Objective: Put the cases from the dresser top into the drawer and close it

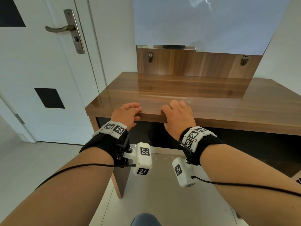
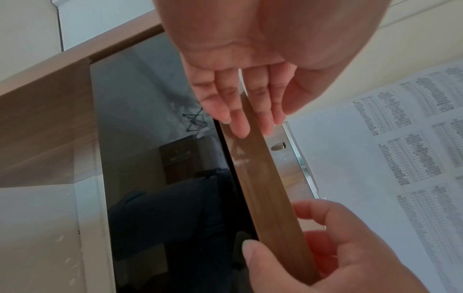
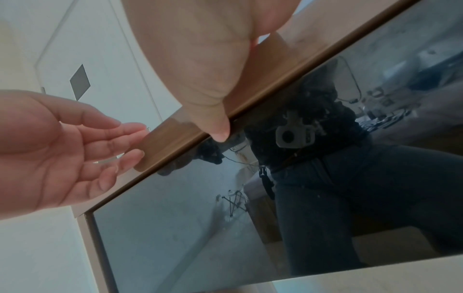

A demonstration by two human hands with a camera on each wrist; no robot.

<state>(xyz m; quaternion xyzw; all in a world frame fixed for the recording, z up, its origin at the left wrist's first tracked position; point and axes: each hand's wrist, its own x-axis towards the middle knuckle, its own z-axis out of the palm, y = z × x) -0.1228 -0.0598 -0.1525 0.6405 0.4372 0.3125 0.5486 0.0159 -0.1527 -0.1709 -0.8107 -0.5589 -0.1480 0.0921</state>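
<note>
No cases show in any view. The wooden dresser top (image 1: 179,88) is bare and glossy. Below it the glossy black drawer front (image 1: 149,134) sits back under the top's front edge (image 2: 265,198). My left hand (image 1: 128,111) rests on that edge with relaxed, nearly straight fingers (image 2: 238,103) and holds nothing. My right hand (image 1: 177,115) is a little to its right and grips the same edge. Its fingers (image 2: 323,218) curl over the top and its thumb (image 3: 218,126) presses under the lip against the black front (image 3: 200,228).
A white door (image 1: 40,70) with a metal lever handle (image 1: 60,28) stands to the left. Behind the top rises a wooden back panel (image 1: 195,64) with two pegs, and paper (image 1: 203,22) covers the mirror above. My knee (image 1: 145,219) is over the light tiled floor.
</note>
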